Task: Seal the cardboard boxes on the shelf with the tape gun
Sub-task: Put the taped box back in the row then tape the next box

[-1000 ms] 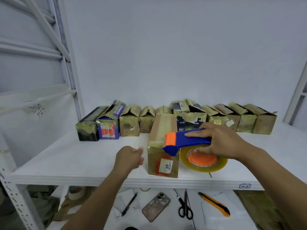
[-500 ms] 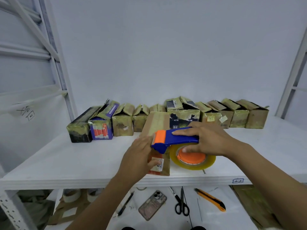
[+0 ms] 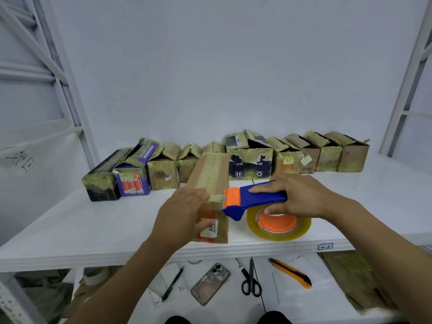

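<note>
A long cardboard box (image 3: 211,174) lies end-on at the front of the white shelf (image 3: 70,230), with a strip of yellowish tape along its top seam. My left hand (image 3: 184,213) wraps over its near top corner, fingers on top and thumb on the front label. My right hand (image 3: 294,195) grips the blue and orange tape gun (image 3: 247,199), whose orange end touches the box's near right top edge. Its tape roll (image 3: 279,224) hangs just above the shelf.
A row of several small cardboard boxes (image 3: 250,160) with loose flaps lines the back of the shelf. On the lower level lie a phone (image 3: 210,284), scissors (image 3: 251,281), an orange utility knife (image 3: 292,274) and a pen (image 3: 173,282). White shelf uprights (image 3: 406,78) stand at both sides.
My left hand moved right from the bare shelf onto the box's near corner and now holds it. The tape gun in my right hand stays at the box's right top edge.
</note>
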